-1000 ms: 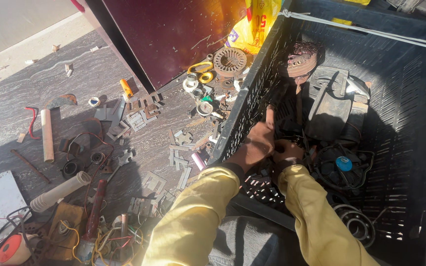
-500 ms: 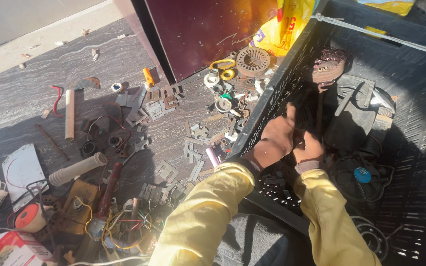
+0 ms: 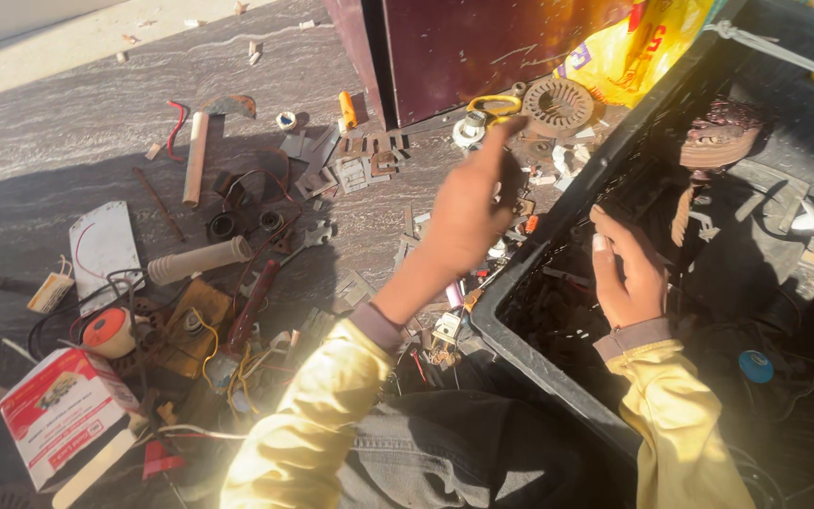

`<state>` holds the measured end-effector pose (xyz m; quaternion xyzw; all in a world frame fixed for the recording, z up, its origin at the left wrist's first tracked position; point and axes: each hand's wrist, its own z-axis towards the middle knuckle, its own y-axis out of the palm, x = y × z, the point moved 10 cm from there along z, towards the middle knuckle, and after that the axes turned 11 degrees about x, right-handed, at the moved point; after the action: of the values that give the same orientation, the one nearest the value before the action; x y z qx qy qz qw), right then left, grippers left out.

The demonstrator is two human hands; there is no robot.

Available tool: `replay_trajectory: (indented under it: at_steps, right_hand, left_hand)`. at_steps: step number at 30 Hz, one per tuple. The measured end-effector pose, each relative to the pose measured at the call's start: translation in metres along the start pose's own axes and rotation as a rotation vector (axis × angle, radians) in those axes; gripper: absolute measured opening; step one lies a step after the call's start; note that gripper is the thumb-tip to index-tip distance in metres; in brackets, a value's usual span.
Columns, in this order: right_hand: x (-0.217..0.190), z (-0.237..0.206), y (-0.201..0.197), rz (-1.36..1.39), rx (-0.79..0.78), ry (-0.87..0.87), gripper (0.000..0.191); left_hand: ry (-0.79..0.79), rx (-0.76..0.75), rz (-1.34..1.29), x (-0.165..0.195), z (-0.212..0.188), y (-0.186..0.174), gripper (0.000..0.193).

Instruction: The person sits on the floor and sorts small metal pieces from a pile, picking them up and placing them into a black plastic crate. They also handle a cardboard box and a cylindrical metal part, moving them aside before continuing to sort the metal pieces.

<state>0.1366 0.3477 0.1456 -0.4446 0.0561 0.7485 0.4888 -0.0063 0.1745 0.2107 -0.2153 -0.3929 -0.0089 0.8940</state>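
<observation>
The left hand reaches open-fingered over floor scrap towards a yellow bag far right, the right hand loose inside the black crate, a red-and-white box near left.

- A grey, streaked stone floor runs across the left, sunlit above, in shadow lower down.
- A paler strip of pavement borders it at the upper left.
- A dark maroon panel with a scratched, glossy face stands at the top.
- Strong warm sunlight flares over the lower edge.
</observation>
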Motion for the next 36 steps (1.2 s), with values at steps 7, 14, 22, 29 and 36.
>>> replay_trajectory:
  at_steps: [7, 14, 22, 29, 36]
  right_hand:
    - [-0.076, 0.006, 0.02, 0.013, -0.225, -0.257, 0.038]
    - [-0.072, -0.002, 0.04, -0.016, -0.319, -0.328, 0.033]
    - [-0.069, 0.01, 0.055, -0.137, -0.179, -0.31, 0.019]
    - [-0.079, 0.01, 0.067, -0.254, -0.159, -0.383, 0.018]
    - [-0.081, 0.012, 0.066, -0.209, -0.172, -0.386, 0.014]
  left_hand:
    - [-0.359, -0.079, 0.471, -0.175, -0.096, -0.07, 0.071]
    - [-0.698, -0.328, 0.745, -0.233, -0.164, -0.064, 0.092]
    - [-0.853, -0.456, 0.874, -0.246, -0.199, -0.127, 0.092]
    - [-0.824, -0.352, 0.934, -0.244, -0.225, -0.136, 0.103]
    - [-0.92, -0.336, 1.007, -0.244, -0.223, -0.137, 0.101]
